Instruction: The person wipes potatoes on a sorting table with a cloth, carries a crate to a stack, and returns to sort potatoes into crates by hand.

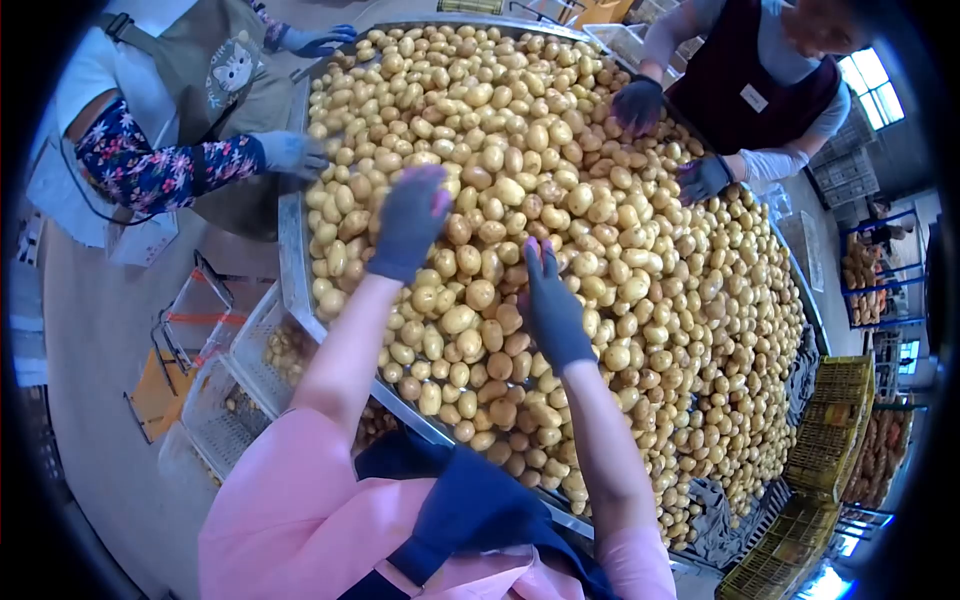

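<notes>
A wide heap of yellow-brown potatoes (680,330) covers a metal-edged table (296,240). My left hand (410,222), in a dark grey glove with pinkish fingertips, is over the potatoes left of the middle; its fingers are blurred, and whether it holds a potato is unclear. Farther right, my right hand (555,305), gloved the same way, rests side-on among the potatoes. Its fingers point away from me, stretched out, with no potato visibly gripped. Part of its palm side is hidden.
Across the left edge stands a co-worker with gloved hands (290,153) at the heap. Another co-worker's gloved hands (637,105) touch potatoes at the upper right. White crates (225,415) stand below the left edge, yellow crates (830,420) at the right. Grey cloth (715,525) lies near the lower right.
</notes>
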Motion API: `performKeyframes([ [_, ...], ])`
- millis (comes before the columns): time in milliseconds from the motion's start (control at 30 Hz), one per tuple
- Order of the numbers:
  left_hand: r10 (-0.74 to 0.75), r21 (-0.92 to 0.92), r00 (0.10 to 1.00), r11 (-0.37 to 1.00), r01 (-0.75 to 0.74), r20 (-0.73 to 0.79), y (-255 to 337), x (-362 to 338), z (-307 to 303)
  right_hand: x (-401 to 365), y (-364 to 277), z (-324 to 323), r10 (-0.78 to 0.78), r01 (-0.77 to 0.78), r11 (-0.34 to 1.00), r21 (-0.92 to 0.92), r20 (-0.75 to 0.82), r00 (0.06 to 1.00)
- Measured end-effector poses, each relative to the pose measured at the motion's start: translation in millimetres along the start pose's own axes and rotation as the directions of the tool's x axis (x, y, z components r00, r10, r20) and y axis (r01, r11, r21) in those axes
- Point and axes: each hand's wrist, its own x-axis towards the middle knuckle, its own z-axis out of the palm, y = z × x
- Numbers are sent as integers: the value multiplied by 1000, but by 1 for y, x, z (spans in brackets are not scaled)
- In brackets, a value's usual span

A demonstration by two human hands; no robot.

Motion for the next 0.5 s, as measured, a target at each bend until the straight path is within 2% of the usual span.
performKeyframes([
  [33,2,-202,986,979,32,167,13,-5,0,12,5,13,5,-5,1000,3,7,1000],
  [67,-28,-181,948,979,89,318,25,-11,4,24,13,27,13,-13,994,-106,0,1000],
  [100,228,58,962,969,-239,154,23,-20,25,33,12,30,21,-22,976,-219,-7,1000],
  [167,262,94,962,962,-255,-77,24,-30,49,41,10,30,66,-66,968,-241,-7,998],
  [200,264,83,962,963,-258,-71,24,-30,51,41,9,29,60,-51,959,-279,25,998],
  [267,149,64,982,986,-157,113,23,-26,47,36,7,30,49,-31,937,-348,44,998],
  [300,151,56,983,986,-158,107,25,-23,41,31,7,29,30,-15,941,-338,40,999],
  [367,96,-356,969,934,-10,226,25,-26,27,22,12,34,-8,18,934,-356,31,999],
  [400,36,-564,986,824,62,161,24,-27,26,18,11,34,-10,22,929,-368,36,999],
  [433,40,-564,986,824,61,165,25,-21,26,19,14,35,-5,18,930,-367,34,999],
  [500,-49,-667,945,696,265,324,39,-3,17,15,9,33,30,2,951,-308,97,995],
])
